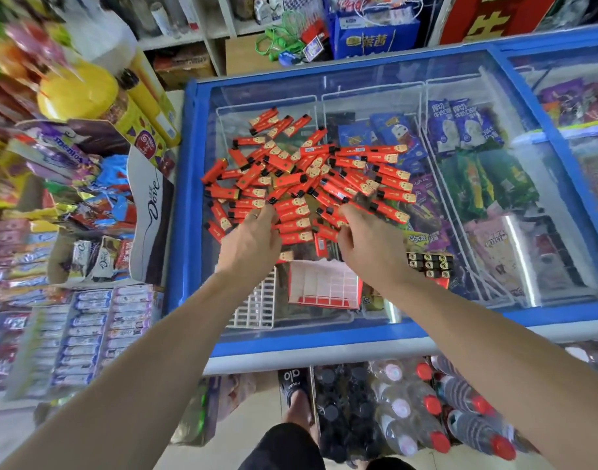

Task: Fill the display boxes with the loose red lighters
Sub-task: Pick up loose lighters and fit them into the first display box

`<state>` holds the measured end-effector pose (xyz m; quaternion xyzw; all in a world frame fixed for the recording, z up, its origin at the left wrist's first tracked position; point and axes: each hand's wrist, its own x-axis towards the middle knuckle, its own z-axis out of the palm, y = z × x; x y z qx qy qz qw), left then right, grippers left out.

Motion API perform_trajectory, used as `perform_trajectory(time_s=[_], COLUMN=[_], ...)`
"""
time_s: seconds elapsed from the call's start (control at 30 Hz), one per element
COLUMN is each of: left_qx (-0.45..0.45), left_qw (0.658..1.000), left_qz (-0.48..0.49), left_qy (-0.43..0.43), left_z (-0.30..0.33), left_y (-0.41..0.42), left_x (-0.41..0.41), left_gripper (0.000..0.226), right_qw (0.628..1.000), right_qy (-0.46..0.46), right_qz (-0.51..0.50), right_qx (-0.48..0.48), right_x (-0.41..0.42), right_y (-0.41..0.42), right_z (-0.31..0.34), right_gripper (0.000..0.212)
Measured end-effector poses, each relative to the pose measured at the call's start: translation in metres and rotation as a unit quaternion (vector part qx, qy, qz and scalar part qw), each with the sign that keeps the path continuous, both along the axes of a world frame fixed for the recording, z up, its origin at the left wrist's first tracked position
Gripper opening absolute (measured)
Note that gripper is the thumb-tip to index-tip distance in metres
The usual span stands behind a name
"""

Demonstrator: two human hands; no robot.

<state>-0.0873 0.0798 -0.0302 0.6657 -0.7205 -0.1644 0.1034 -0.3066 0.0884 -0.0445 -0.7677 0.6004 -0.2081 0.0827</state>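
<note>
"alo" slipper [295, 385] below; "Dove" box [150, 212] beside red lighters [304, 178].

Head view, looking down along the person's own body. Both forearms are bare, with no sleeves, watch or bracelet in sight. The left hand [248, 239] wears a thin, pale ring [254, 216] on one finger; the right hand [369, 242] shows no ring or glove. At the lower edge, dark shorts [284, 446] cover the upper legs. One foot wears a black slide sandal [296, 381] whose strap carries white lettering; the toes are uncovered.
</note>
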Motion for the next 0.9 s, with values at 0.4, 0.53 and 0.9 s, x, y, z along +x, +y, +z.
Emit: perform_trajectory(time_s=[0.4, 0.53, 0.9], left_qx=[0.014, 0.027, 0.11], left_qw=[0.994, 0.991, 0.988], left_qz=[-0.11, -0.134, -0.062], left_qy=[0.008, -0.005, -0.088], left_z=[0.005, 0.005, -0.021], left_y=[-0.035, -0.049, -0.08], left_x=[-0.029, -0.044, 0.023], left_gripper=[0.019, 0.015, 0.047], right_qw=[0.913, 0.917, 0.951], right_qy=[-0.256, -0.231, -0.076], right_qz=[-0.3, -0.275, -0.063], right_qx=[0.1, 0.174, 0.292], right_x=[-0.044, -0.047, 0.031], right_y=[-0.061, -0.062, -0.079], right_z=[0.014, 0.016, -0.002], right_gripper=[0.02, 0.021, 0.057])
